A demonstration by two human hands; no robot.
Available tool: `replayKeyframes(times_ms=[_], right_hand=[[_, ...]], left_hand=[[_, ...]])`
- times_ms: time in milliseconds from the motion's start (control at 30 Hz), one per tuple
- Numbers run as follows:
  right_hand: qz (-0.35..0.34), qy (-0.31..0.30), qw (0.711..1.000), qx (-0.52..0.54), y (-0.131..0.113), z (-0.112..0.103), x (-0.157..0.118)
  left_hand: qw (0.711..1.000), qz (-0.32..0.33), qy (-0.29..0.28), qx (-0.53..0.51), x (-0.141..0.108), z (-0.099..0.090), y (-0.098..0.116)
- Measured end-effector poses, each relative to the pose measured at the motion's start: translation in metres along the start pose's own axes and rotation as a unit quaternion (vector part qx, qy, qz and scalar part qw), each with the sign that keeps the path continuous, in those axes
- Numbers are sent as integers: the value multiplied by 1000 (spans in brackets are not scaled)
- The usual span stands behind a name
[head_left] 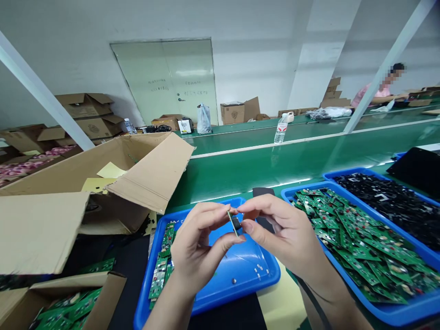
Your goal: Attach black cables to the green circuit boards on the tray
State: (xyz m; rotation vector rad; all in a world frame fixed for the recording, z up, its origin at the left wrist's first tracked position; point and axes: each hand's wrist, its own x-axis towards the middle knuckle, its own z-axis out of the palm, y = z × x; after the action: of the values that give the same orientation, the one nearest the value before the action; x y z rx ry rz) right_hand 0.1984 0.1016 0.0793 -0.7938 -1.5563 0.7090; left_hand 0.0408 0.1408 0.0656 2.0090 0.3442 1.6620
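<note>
Now the small green circuit board (232,222) stands edge-on between the hands, over the blue tray (240,270); the left hand (197,243) pinches its ends, while the right hand (287,231), nearly closed, has its thumb at the black component (236,222).

The middle tray (240,277) is smooth, glossy plastic, the large box (168,169) matt cardboard.
</note>
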Motion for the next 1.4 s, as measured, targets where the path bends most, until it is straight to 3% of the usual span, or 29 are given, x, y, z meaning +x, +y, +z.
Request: replayKeyframes(times_ms=[300, 833, 1400], right_hand=[[-27, 34, 996, -77, -2, 4, 0], [-105, 100, 971, -192, -7, 4, 3], [-229, 129, 909, -322, 0, 7, 4]], left_hand=[[982, -131, 25, -133, 5, 8, 7], [965, -188, -45, -176, 6, 3, 7], [935, -287, -102, -182, 4, -9, 3]])
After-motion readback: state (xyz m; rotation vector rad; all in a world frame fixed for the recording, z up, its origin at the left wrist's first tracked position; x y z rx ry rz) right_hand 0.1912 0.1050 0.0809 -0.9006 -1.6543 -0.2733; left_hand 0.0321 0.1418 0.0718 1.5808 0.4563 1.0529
